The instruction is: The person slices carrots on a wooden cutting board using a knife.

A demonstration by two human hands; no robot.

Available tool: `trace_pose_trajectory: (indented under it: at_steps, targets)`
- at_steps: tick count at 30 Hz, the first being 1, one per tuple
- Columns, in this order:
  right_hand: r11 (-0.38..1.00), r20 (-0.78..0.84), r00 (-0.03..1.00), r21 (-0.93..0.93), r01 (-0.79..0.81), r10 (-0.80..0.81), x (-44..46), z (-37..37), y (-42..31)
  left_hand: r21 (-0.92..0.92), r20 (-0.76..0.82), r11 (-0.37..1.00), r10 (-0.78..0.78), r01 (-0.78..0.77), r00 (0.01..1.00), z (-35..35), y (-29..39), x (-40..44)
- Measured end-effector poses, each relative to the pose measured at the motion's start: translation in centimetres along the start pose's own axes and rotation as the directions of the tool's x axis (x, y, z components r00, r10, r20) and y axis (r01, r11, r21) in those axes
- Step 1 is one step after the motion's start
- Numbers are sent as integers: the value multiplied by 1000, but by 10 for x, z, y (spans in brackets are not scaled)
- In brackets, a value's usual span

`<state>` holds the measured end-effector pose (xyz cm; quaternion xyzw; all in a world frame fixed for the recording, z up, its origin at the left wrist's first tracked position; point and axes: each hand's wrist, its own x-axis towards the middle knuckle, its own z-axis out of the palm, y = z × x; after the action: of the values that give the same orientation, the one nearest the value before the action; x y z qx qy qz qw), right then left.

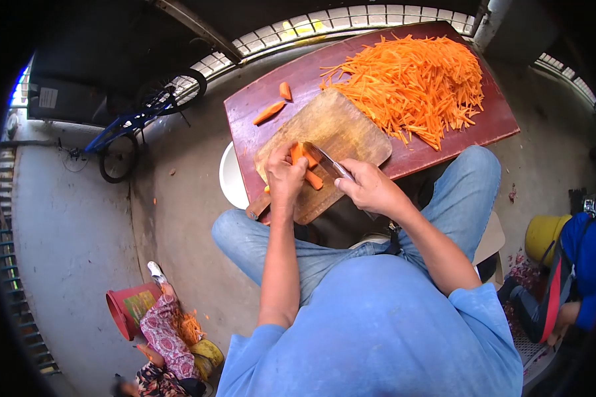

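Observation:
My right hand (369, 188) is closed round the handle of a knife (328, 162), its blade angled over the wooden cutting board (357, 126). The fingers of my left hand (286, 176) are closed on a carrot piece (298, 151) beside the blade tip. Another cut carrot piece (313, 180) lies on the board by that hand. Under my left wrist a wooden handle (258, 206) sticks out; what it belongs to is hidden. Two carrot pieces, one long (269, 112) and one short (285, 91), rest on the table left of the board.
A large heap of carrot strips (410, 86) covers the far right of the red table (483, 129). A white basin (232, 177) stands at its left edge. A bicycle (122, 129) leans at left. People sit low at lower left and right, near a red bucket (120, 314) and yellow bucket (543, 239).

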<state>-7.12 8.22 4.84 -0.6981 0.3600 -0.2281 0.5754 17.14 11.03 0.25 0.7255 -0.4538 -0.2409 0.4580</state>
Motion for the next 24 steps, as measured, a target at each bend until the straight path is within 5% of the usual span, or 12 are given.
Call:
trace_pose_trajectory:
  at_steps: [3, 9, 11, 16, 24]
  targets:
    - [992, 22, 997, 106, -70, 68, 1, -5, -3, 136, -12, 988, 77, -75, 997, -5, -1, 3]
    - [969, -34, 987, 201, -145, 155, -10, -30, 19, -27, 42, 999, -17, 18, 999, 15, 9, 13]
    - [949, -37, 980, 258, -182, 198, -17, -37, 13, 88, 22, 982, 165, -166, 986, 28, 12, 15]
    - [967, -48, 980, 177, -184, 196, -24, -41, 10, 207, 71, 941, 259, -268, 963, 54, 13, 12]
    - [984, -21, 985, 61, -167, 169, -6, -43, 10, 60, 200, 983, 158, -173, 967, 32, 15, 1]
